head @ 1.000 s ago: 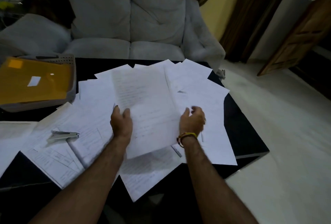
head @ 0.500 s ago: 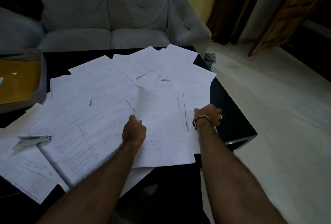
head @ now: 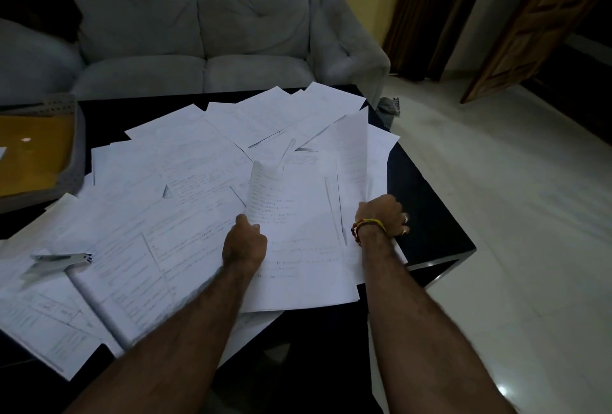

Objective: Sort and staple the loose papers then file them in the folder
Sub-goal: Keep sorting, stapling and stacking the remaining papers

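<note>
Several loose white papers (head: 185, 181) lie spread over the black table (head: 427, 215). My left hand (head: 244, 244) grips the left edge of a written sheet (head: 298, 248) in front of me, and that edge curls upward. My right hand (head: 384, 215) holds another sheet (head: 354, 162) at the table's right side, lifting it on edge. A silver stapler (head: 59, 263) rests on the papers at the left. The yellow folder (head: 33, 152) lies in a grey tray (head: 74, 162) at the far left.
A grey sofa (head: 198, 32) stands right behind the table. White tiled floor (head: 513, 215) opens to the right, with a wooden door (head: 546, 22) and dark curtains beyond. The table's right corner (head: 470, 251) juts out near my right wrist.
The sheet I held up with both hands has come down onto the pile. My right hand moved right and has raised a sheet at the table's right side. The view tilted downward.
</note>
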### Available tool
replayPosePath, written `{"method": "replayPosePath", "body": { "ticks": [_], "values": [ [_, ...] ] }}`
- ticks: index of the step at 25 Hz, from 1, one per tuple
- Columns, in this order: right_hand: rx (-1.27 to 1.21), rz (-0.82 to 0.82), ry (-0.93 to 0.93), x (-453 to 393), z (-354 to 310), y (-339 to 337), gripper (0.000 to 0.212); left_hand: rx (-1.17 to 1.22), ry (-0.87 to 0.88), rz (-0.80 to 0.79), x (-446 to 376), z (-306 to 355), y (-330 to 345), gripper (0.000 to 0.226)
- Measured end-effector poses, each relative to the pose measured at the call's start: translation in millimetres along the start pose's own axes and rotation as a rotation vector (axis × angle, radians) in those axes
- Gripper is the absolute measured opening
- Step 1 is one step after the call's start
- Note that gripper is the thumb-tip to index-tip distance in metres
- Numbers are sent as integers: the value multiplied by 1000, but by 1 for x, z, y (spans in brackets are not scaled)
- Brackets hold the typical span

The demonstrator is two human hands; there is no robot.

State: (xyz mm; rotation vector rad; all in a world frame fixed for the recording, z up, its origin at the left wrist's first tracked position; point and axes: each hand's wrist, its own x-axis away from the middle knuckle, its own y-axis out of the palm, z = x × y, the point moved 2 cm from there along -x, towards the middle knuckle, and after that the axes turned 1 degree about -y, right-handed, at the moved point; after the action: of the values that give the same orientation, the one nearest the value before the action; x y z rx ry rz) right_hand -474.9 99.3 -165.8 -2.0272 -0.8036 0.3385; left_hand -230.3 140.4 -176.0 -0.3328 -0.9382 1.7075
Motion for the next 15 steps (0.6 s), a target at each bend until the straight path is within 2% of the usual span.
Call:
{"method": "replayPosePath", "body": {
  "ticks": [2,6,9,11,15],
  "values": [
    [201,93,-120,9,-12,-10,28,29,-19,-12,1,1,-3,27],
    [249,92,-292,17,-10,-9,20,79,-31,-36,2,3,-7,36],
    [241,71,-307,22,-11,-5,33,97,-44,-48,2,2,-10,40],
    [252,44,-277,25,-15,-1,27,109,-42,-53,1,0,-9,37],
    [256,6,-199,22,-18,7,28,109,-48,-57,0,0,-8,37]
  ]
}}
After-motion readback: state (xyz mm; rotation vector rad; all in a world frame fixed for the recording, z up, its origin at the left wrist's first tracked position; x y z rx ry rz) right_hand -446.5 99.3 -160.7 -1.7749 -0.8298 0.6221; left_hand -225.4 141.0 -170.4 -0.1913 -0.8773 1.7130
